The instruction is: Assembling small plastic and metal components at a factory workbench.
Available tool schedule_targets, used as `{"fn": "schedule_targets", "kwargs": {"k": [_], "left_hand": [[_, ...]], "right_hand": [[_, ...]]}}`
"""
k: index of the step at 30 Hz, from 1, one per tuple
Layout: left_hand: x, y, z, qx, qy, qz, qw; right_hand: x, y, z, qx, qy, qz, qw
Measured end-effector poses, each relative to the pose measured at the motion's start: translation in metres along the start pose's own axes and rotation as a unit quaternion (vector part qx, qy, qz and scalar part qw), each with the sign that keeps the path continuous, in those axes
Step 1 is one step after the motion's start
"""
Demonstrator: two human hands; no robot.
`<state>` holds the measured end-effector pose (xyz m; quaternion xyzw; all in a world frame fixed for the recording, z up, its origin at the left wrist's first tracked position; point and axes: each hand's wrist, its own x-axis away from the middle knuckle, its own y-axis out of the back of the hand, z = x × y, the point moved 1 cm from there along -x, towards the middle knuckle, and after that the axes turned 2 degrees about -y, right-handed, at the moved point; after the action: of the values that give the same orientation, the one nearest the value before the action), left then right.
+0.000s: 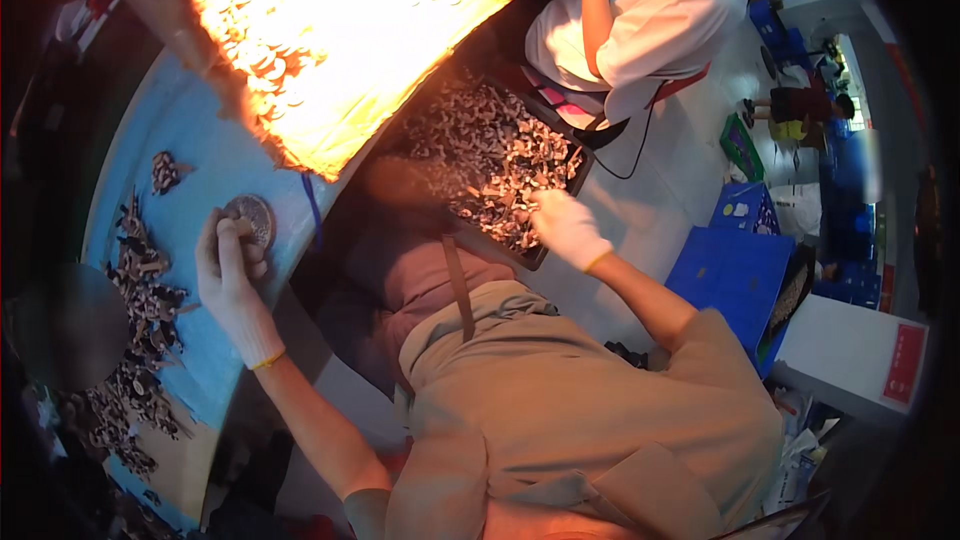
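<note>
My left hand, in a white glove, is over the blue tabletop. Its fingers close on a round, brownish, speckled disc. To its left, a long heap of small brown and pale pieces lies along the table; a small separate clump sits farther off. My right hand, also gloved in white, reaches over the near right edge of a dark tray heaped with similar pieces. Its fingers are bent together at the pile, and whatever is between them is hidden.
A brightly lit, glaring surface with scattered pieces stands ahead. Beyond the tray sits another person in a white shirt. Blue boxes and a white carton stand on the floor at right. A dark cord runs near the chair.
</note>
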<state>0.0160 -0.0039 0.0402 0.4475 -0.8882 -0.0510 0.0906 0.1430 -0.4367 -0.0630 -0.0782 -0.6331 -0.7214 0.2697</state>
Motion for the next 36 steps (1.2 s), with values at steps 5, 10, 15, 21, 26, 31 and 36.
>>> {"fn": "schedule_targets", "kwargs": {"k": [5,10,15,21,26,31,36], "left_hand": [[0.005,-0.004,0.006,-0.031,-0.029,-0.002,0.999],[0.006,-0.015,-0.003,-0.053,-0.024,-0.001,0.998],[-0.001,0.005,0.003,-0.052,-0.024,-0.009,0.998],[-0.004,0.009,0.024,-0.086,-0.061,-0.009,0.994],[0.003,0.007,0.02,0.026,-0.011,0.014,1.0],[0.001,0.013,0.02,0.0,0.001,0.025,1.0],[-0.005,0.013,0.026,0.011,-0.018,0.027,0.999]], "right_hand": [[0.024,-0.017,-0.07,-0.077,-0.051,-0.093,0.991],[-0.008,-0.038,-0.07,0.037,0.013,-0.012,0.999],[-0.02,-0.034,-0.069,0.049,0.082,-0.01,0.995],[-0.005,-0.042,-0.08,0.035,0.29,-0.153,0.944],[0.012,-0.061,-0.092,0.077,0.3,-0.139,0.941],[-0.025,-0.052,-0.074,-0.345,0.078,-0.116,0.928],[-0.056,0.018,0.043,-0.607,0.034,0.143,0.781]]}}
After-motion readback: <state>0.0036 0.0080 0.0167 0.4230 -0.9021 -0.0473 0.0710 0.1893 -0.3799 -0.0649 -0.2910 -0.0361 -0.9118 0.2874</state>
